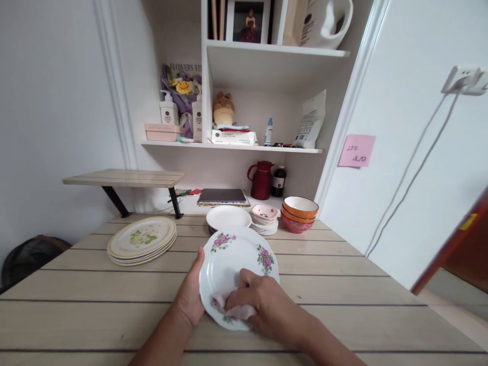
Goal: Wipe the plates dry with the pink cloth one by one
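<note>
A white plate point(239, 254) with pink flower sprigs and a wavy rim is tilted up above the table, its face toward me. My left hand point(193, 290) grips the plate by its left edge, thumb at the rim and the other fingers hidden behind. Closed around a bunched pale pink cloth point(238, 305), my right hand point(263, 300) presses it on the lower part of the plate's face. Behind the plate sit a stack of plain white plates point(229, 217), small dishes point(264, 213) and a stack of orange and red bowls point(300, 211).
Several flower-patterned plates point(143, 239) are stacked at the left on the slatted table point(328, 315). A small raised shelf point(125, 178) stands behind them. Further back are a laptop point(222, 195), a red thermos jug point(262, 180) and a dark bottle point(279, 181). A cord point(415, 165) hangs down the right wall.
</note>
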Demonstrator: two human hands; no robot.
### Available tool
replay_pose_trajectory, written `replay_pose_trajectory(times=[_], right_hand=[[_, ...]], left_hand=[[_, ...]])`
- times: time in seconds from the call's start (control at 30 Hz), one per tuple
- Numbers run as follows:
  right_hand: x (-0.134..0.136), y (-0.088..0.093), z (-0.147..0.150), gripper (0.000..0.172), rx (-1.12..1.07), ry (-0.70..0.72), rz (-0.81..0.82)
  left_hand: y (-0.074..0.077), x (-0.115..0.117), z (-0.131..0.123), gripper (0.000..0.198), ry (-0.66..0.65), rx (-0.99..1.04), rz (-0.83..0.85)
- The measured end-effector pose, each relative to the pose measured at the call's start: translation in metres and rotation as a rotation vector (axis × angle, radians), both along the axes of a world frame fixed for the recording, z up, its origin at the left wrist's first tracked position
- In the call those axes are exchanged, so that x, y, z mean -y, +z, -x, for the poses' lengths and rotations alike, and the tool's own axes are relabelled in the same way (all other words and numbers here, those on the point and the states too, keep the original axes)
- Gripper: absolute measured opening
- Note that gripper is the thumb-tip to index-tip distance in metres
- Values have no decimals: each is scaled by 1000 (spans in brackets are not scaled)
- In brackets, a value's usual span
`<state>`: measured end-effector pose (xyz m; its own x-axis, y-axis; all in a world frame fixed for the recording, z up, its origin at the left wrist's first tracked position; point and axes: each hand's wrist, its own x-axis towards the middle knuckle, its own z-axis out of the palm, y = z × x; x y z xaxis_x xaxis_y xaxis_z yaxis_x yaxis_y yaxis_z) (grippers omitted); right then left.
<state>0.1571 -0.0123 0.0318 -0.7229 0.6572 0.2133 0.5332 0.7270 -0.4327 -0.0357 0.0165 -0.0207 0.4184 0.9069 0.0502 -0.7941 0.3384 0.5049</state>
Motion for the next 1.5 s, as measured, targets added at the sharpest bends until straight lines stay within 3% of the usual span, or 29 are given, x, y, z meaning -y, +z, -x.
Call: replay_pose_trajectory(times=[0.27,0.43,0.63,0.8,0.93,1.03,1.13,1.2,1.3,1.5], right_hand=[[1,-4,3,41,-16,4,-42],[0,-6,9,37,-8,-29,-130],[-10,-8,11,52,16,-163,-293],[-25,-8,5,68,4,-315,-356],[-36,-5,-8,71,-12,-469,-357],[-41,-2,-21,63,-48,-553,-349],[-41,3,-33,42,-66,-599,-320],[-38,6,-39,29,-38,-553,-278],[-29,11,-43,13,52,-354,-229],[-7,10,-23,11,177,-68,-179]], left_hand=[[2,1,0,63,-15,-10,16],[11,5,-4,62,-28,-48,37],[19,9,-7,63,-17,-96,66],[14,8,-6,62,-2,-84,64],[10,6,-4,62,-12,-76,49],[9,6,-2,62,6,-103,65],[9,5,-1,62,36,-109,76],[9,5,-1,62,39,-95,73],[7,4,-1,62,18,-82,64],[9,5,-1,64,-56,-36,16]])
